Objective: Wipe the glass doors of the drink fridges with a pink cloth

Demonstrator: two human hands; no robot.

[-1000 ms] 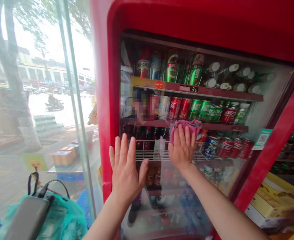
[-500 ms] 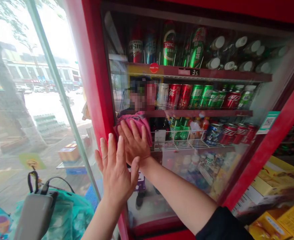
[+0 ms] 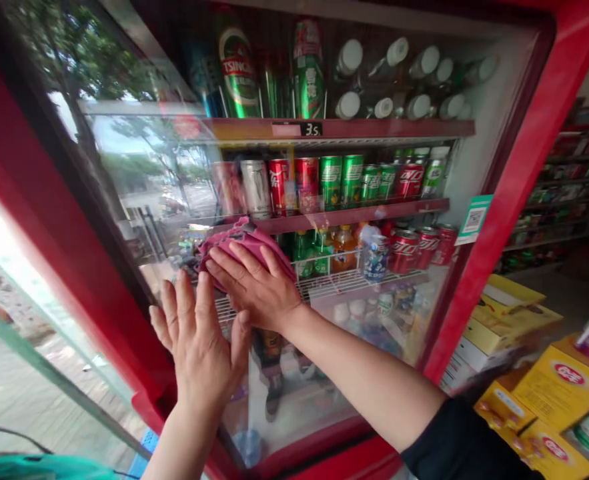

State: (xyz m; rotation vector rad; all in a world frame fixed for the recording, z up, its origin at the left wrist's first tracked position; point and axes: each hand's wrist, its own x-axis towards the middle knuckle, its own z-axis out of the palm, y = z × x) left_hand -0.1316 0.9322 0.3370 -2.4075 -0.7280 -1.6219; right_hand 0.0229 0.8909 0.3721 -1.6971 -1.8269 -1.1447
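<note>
My right hand (image 3: 261,283) lies flat on a crumpled pink cloth (image 3: 277,257), holding it against the glass door (image 3: 294,427) of a red-framed drinks fridge. Its fingers point up and left over the cloth. Lower and to the left, my left hand (image 3: 199,340) is raised, palm toward the glass, with fingers spread and nothing in it. Whether its palm touches the glass, I cannot tell. Behind the pane, shelves hold green beer cans (image 3: 237,67), red cola cans (image 3: 405,250) and a silver can (image 3: 257,190).
The red door frame (image 3: 514,167) borders the glass; a QR sticker (image 3: 474,220) is near its right side. Yellow boxes (image 3: 554,380) are stacked at lower right, with stocked shelves (image 3: 559,180) behind. A teal bag (image 3: 44,467) shows at the lower left edge.
My view has turned right. The cloth under my right hand has moved right across the glass, away from the left frame. My left hand stays raised, and trees now reflect in the glass.
</note>
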